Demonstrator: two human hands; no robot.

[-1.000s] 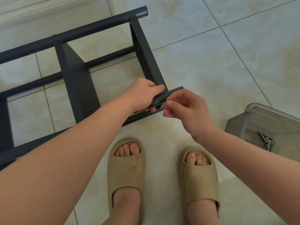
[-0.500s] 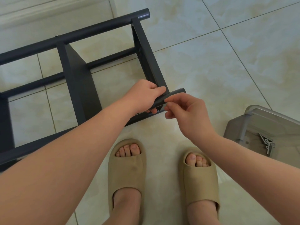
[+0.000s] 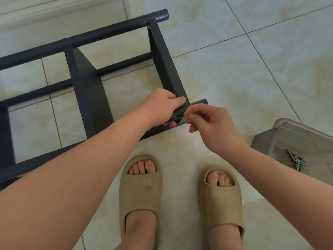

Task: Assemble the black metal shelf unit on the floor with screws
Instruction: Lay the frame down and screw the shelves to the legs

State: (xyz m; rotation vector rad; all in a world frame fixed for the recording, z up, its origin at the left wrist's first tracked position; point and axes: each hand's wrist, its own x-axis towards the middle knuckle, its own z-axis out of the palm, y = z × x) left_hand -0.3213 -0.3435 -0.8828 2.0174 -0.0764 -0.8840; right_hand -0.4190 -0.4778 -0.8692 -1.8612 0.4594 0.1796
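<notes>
The left hand grips the near rail of the black shelf unit, with its fingers curled around the tube and the thumb on top. I judge that this grip holds the joint steady and lifted a little, so that the other hand can reach the hole. The right hand is just beside the left fingertips, close to the free end of the rail. Its thumb and forefinger are pinched together against the tube and the other fingers are loosely curled under. What they pinch is too small to see; I think it is a screw being started by hand, at the place where the end panel meets the rail. The rest of the frame lies on its side, spreading out beyond and to the left of the left hand, with more rails and a second panel already joined. To the right of the right wrist, well apart, stands a grey plastic box with some spare screws inside, probably put there to be in easy reach. Below both hands are two feet in beige slippers. The floor is of glossy pale tiles with thin dark joints, and a pale baseboard runs far beyond the left hand.
</notes>
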